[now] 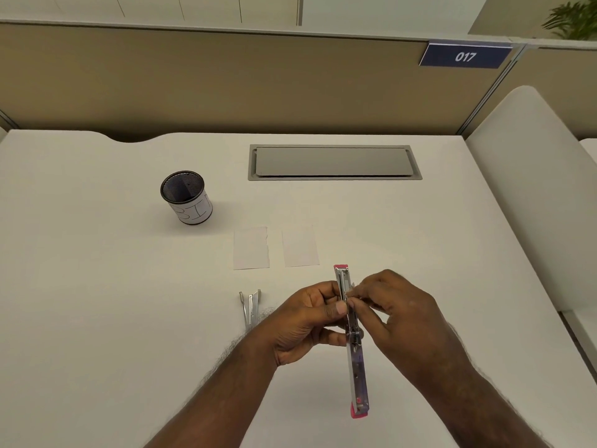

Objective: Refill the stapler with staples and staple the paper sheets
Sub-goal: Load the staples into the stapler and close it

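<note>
Fingertips of the right hand (392,305) pinch at the magazine of the opened stapler (350,337), which the left hand (308,324) grips above the tabletop (97,286). Staple strips (250,307) lie left; two paper sheets (274,247) beyond. A sign (465,55) reads "017".

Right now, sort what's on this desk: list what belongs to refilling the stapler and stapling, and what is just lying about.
For the job:
pink and clear opened-out stapler, held by left hand and right hand
silver staple strips
two small white paper sheets

Lying about:
black mesh cup with white label
grey desk cable hatch
blue 017 sign
</note>
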A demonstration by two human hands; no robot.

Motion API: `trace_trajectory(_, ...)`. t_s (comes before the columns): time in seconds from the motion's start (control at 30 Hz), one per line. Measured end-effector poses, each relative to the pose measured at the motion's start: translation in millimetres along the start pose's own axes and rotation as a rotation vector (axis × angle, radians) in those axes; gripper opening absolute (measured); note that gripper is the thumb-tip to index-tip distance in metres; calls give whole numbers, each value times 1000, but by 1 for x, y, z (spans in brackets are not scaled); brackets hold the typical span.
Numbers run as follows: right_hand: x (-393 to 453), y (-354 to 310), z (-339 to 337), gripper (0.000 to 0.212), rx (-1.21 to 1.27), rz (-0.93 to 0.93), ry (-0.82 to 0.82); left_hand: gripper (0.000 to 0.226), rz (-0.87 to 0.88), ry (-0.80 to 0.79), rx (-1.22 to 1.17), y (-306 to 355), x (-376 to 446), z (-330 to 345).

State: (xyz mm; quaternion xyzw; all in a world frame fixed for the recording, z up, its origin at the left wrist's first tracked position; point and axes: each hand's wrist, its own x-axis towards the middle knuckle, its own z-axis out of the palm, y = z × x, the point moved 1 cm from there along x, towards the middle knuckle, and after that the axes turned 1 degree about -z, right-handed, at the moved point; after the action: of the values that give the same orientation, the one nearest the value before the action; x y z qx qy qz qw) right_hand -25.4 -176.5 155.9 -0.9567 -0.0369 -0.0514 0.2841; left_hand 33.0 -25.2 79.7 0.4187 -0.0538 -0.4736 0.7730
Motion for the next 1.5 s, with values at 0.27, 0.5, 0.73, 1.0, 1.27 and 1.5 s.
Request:
trace_trajectory(0.27,3,2,0,6,50,-4,-21,28,5,5,12,-1,0,-1)
trace_trajectory(0.5,-1,6,5,24,-8,-67,-3,30,4,2,-27,3,0,-1)
trace_trajectory(0.73,-3,8,5,24,264,97,58,29,18,26,-67,4,1,-6)
trace_trajectory(1.0,-32,17,28,54,681,553,-517,18,133,176,-154,11,3,-21)
trace_trajectory(1.27,-27,21,23,14,758,592,-52,17,216,257,-191,13,5,-30)
trace_trajectory(1.5,-8,20,30,17,959,540,129,20,135,224,29,3,2,-25)
